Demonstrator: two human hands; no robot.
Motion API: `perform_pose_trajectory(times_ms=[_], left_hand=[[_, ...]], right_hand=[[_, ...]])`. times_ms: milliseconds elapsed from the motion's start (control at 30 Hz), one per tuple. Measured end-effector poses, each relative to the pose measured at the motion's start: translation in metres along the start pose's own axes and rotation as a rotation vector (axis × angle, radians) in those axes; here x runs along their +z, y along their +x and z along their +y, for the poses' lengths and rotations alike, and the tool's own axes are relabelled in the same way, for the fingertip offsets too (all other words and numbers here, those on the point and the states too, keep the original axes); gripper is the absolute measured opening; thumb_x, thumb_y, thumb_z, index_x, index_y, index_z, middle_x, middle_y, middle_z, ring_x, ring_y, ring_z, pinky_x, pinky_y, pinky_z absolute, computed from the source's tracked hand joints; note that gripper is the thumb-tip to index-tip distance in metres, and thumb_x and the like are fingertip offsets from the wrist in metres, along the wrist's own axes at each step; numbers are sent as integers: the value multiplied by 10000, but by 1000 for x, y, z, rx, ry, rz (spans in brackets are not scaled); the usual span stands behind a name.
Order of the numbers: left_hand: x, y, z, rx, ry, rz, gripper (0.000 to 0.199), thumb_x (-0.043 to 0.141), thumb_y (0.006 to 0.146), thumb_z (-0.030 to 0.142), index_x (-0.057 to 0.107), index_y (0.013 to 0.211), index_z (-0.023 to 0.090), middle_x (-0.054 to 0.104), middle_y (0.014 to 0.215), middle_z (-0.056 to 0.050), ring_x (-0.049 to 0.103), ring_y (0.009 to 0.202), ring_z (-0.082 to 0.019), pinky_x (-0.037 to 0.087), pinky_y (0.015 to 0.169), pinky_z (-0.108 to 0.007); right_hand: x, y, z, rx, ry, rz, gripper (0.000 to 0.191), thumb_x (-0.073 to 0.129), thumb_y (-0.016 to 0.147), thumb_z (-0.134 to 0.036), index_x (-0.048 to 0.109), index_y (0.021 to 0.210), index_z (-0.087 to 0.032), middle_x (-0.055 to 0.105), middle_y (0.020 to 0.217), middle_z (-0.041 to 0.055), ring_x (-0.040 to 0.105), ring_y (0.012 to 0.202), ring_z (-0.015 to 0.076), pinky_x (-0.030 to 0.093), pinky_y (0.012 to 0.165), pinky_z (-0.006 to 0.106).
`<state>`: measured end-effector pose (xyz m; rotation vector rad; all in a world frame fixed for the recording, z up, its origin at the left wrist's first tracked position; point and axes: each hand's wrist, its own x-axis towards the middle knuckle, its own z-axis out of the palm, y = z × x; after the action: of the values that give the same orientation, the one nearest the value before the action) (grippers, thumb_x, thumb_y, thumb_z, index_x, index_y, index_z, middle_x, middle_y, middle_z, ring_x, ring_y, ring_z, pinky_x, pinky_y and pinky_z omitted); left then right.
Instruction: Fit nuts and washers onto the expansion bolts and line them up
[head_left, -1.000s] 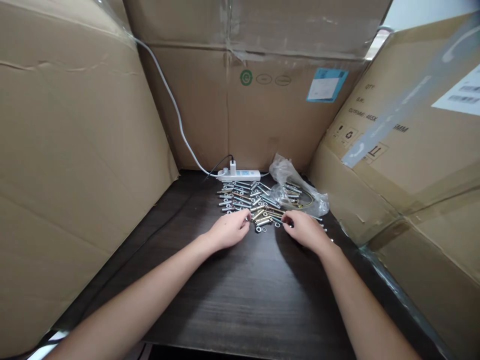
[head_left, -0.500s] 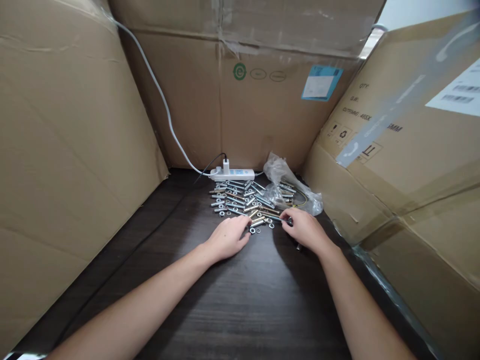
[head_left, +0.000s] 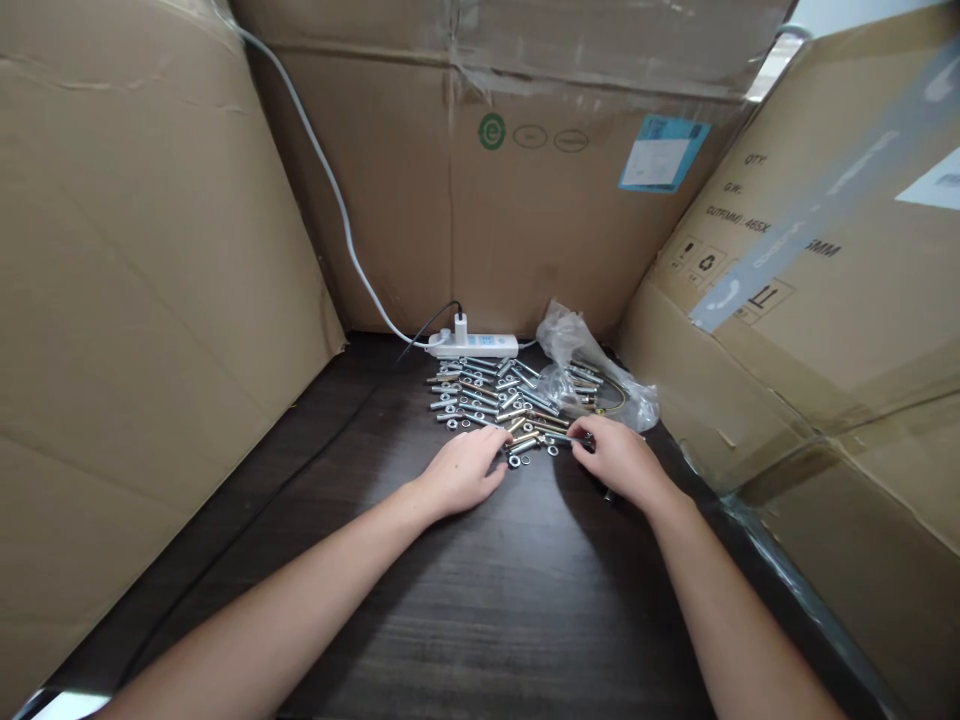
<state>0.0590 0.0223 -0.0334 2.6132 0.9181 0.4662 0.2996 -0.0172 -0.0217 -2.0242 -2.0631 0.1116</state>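
Observation:
Rows of metal bolts [head_left: 480, 393], silver and brass-coloured, lie on the dark tabletop among loose nuts and washers. My left hand [head_left: 466, 470] rests at the pile's near edge, fingertips by the bolts and thumb held apart, with nothing visible in it. At the right side, my right hand [head_left: 619, 455] has thumb and fingers closed around the end of a silver bolt [head_left: 553, 436]; a dark part shows between the fingers. Between the hands are a nut [head_left: 514, 462] and a washer [head_left: 553, 451]. A small metal piece [head_left: 609, 497] is partly visible under the right wrist.
A white power strip [head_left: 480, 346] with a plugged-in adapter stands behind the bolts. A crumpled clear plastic bag [head_left: 574, 350] lies at the back right. Down the left runs a black cable [head_left: 300, 470]. Cardboard walls [head_left: 525, 230] enclose three sides.
The whole view has shifted slightly, so things appear a little farther right. Both hands keep nearly the same places and poses beside the bolts.

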Motion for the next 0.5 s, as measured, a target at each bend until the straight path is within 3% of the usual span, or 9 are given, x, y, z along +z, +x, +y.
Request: perform_pose_trajectory(times_ms=[500], left_hand=[[1, -1, -4, -3, 9, 15, 288, 463, 843, 171, 510, 1123, 218, 560, 1064, -51, 551, 967, -197, 438, 868, -321]], right_hand=[[1, -1, -2, -14, 23, 6, 142, 518, 803, -227, 627, 893, -223, 664, 909, 13, 600, 784, 171, 392, 650, 256]])
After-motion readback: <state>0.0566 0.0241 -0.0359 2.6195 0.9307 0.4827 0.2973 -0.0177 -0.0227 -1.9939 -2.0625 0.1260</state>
